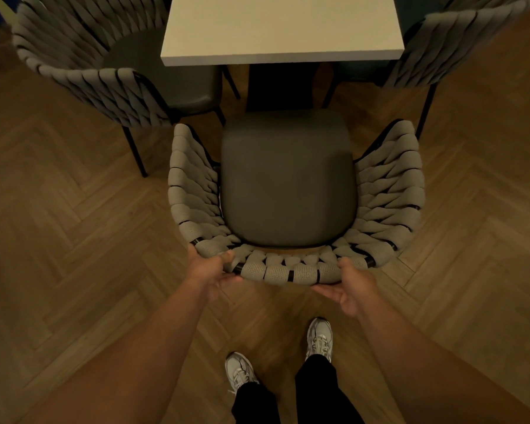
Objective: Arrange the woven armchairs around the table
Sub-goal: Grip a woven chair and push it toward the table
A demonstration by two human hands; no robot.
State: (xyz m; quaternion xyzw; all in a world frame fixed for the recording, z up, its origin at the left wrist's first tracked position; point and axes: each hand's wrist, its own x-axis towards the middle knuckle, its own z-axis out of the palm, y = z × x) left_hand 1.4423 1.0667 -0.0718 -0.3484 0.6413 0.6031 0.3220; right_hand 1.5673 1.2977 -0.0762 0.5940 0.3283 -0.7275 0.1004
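I log: left grip (pixel 210 269), right grip (pixel 354 290) both clamped on woven armchair (pixel 288 179), at its back rim. Seat faces tabletop (pixel 282 26).

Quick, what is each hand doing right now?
The left hand grips the back rim of the armchair, thumb on top.
The right hand grips the same rim, fingers underneath.

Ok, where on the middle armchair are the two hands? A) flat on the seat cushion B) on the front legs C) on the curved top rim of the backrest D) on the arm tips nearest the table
C: the left hand and the right hand both grip the woven back rim of the middle armchair, on the side farthest from the table.
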